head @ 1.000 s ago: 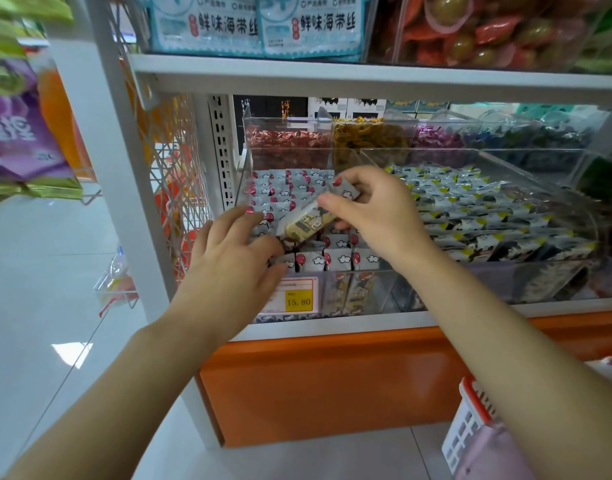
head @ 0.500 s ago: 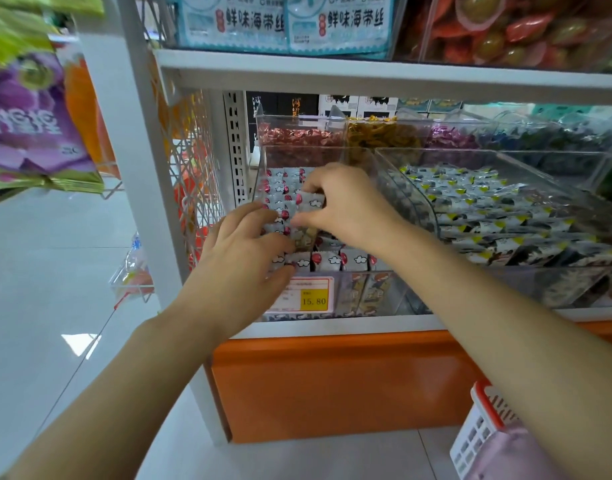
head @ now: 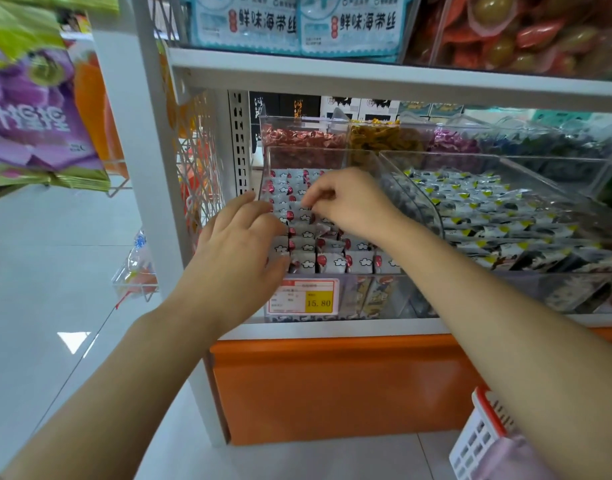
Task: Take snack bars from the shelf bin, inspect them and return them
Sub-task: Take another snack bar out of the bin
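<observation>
A clear plastic shelf bin (head: 346, 296) holds rows of small white snack bars (head: 332, 261) with red ends and cloud prints. My right hand (head: 349, 202) reaches into the bin from the right, and its fingertips pinch a snack bar in the middle rows. My left hand (head: 238, 247) lies over the bin's left front corner with fingers straight, touching the bars there. The pinched bar is mostly hidden under my fingers.
A second clear bin (head: 574, 271) of black-and-yellow wrapped snacks stands to the right. A yellow price tag (head: 304, 299) reads 15.80. Above runs a white shelf board (head: 401, 81). A pink basket (head: 484, 441) is at lower right. Purple bags (head: 38, 116) hang left.
My right hand brought the tan-backed snack bar down from above the bin into the rows. The left hand stayed at the bin's front left corner. The view moved a little left.
</observation>
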### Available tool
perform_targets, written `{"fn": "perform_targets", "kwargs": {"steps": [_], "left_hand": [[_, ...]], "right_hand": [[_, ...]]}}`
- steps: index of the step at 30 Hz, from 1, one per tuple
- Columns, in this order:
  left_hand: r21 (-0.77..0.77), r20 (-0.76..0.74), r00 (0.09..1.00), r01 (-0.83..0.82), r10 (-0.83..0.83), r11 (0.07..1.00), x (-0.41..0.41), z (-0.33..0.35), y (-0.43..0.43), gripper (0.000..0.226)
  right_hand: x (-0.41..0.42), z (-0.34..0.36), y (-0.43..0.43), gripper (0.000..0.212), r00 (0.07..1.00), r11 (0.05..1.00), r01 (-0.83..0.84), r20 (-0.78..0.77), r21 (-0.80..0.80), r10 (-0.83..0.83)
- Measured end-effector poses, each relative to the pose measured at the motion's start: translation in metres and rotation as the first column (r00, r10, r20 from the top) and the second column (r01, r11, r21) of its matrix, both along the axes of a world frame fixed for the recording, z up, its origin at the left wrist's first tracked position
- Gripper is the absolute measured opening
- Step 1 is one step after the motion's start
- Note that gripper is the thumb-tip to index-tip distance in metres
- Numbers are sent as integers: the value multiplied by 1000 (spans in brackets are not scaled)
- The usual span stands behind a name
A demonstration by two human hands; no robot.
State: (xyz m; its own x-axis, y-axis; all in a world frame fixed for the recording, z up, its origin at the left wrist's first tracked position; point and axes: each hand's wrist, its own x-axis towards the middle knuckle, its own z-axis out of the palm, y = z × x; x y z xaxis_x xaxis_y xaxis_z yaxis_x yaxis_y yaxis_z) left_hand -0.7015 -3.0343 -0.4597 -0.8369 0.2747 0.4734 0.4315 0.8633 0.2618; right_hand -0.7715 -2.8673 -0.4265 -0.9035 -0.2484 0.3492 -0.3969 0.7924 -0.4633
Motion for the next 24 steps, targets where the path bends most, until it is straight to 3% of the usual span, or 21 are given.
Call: {"fn": "perform_targets", "kwargs": {"steps": [4,7,10,12,16,19,24], "left_hand": [[-8,-4,1000,-8,8,1000,-1,0,0,37],[-15,-24,1000,-13,13,1000,-1,1,0,37],[0,-50,999,-16,16,1000,0,2,0,34],[12,-75,997,-26,27,1000,0,3,0,33],[73,-145,989,-30,40,997,1,5,3,31],[158,-166,986,14,12,987,4,8,8,30],[371,10,998,59,-67,927,8,6,26,42]], "right_hand": [[-12,-8,-10,10,998,924,25,-62,381,-2],[-14,-7,-14,11,999,923,42,-37,383,-30],[-2,1,-9,7,996,997,-53,-68,61,57],[10,10,-3,6,988,984,-63,-150,-167,38],[32,16,13,6,972,924,-6,-220,-381,-84],[48,12,32,4,961,816,18,-214,-578,-173],[69,-6,53,11,987,515,84,1,-853,-161]]}}
